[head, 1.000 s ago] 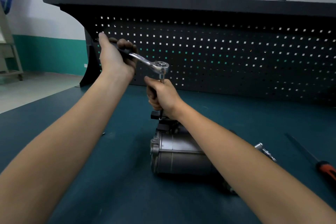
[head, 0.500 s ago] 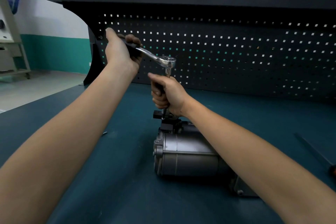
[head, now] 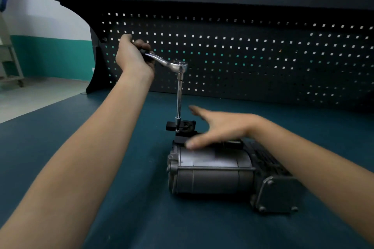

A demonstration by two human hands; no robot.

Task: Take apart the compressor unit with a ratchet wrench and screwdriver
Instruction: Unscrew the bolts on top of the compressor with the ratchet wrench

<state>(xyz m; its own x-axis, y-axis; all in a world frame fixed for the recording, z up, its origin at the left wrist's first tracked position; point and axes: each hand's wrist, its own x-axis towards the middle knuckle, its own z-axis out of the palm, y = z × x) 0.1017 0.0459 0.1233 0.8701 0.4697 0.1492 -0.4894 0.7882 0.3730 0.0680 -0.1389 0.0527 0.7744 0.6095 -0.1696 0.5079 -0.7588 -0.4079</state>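
The grey compressor unit point(head: 214, 172) lies on its side on the dark teal bench mat, with a black fitting point(head: 187, 125) on its far top. A chrome ratchet wrench point(head: 172, 63) with a long extension bar point(head: 178, 103) stands upright, its socket down on that fitting. My left hand point(head: 133, 56) grips the wrench's black handle, up and to the left of the unit. My right hand point(head: 218, 127) hovers with straight, spread fingers just above the unit's top, to the right of the extension bar; it is blurred and holds nothing.
A black pegboard back panel point(head: 242, 58) with a shelf on top runs across the rear of the bench. The bench's left edge point(head: 40, 109) drops to a light floor. A bolted end plate point(head: 279, 194) closes the unit's right end.
My right hand has let go of the extension bar and moved right and down, opening above the compressor. My left hand still grips the wrench handle. The view has shifted left.
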